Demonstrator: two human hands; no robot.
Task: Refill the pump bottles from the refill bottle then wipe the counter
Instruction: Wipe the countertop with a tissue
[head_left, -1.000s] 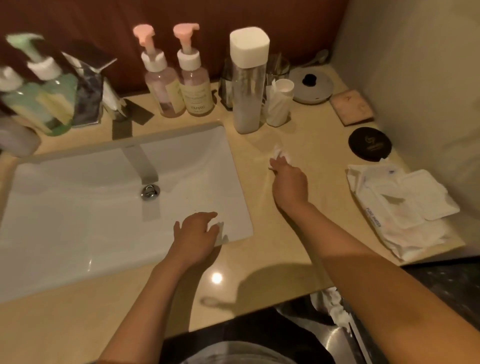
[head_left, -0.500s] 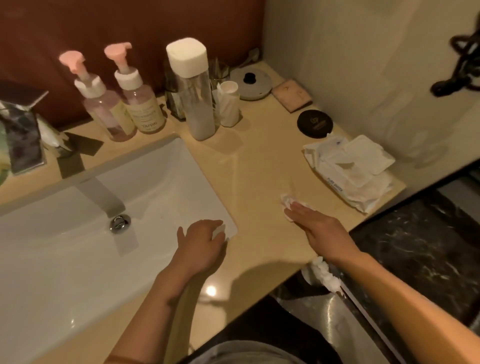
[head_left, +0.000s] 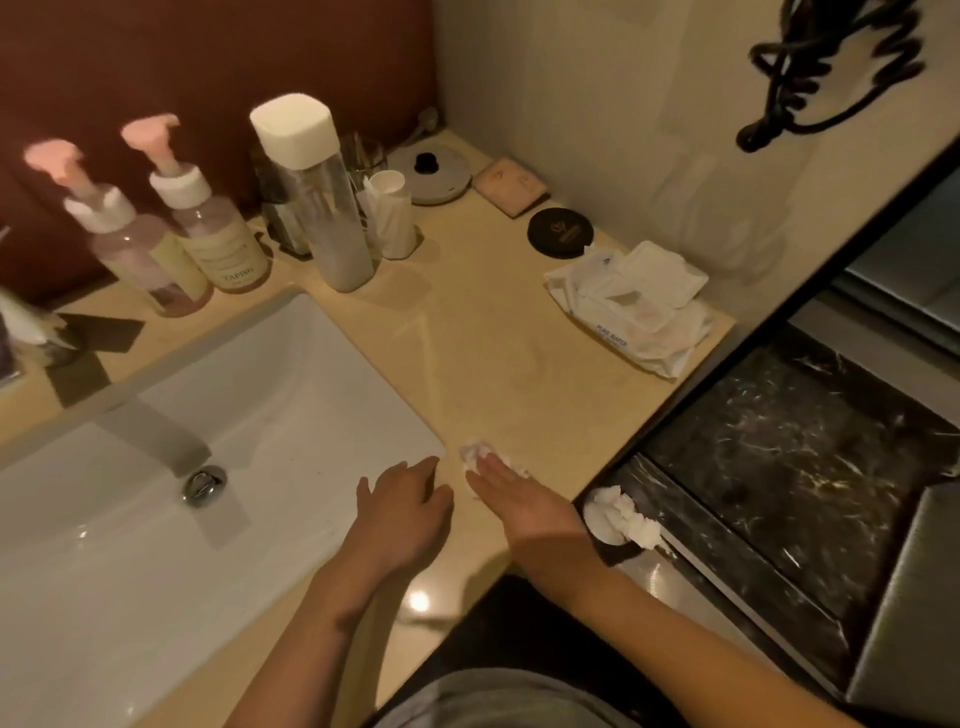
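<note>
Left hand (head_left: 405, 512) and right hand (head_left: 524, 506), palms down, low centre.
Left loosely curled, right flat and straight; bare forearms converge upward.

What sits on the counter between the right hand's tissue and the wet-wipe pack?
Nothing: the head view shows bare counter between the tissue under the right hand and the wet-wipe pack.

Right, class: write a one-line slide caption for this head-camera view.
Right hand presses a white tissue on the counter beside the sink; left hand rests nearby.
</note>
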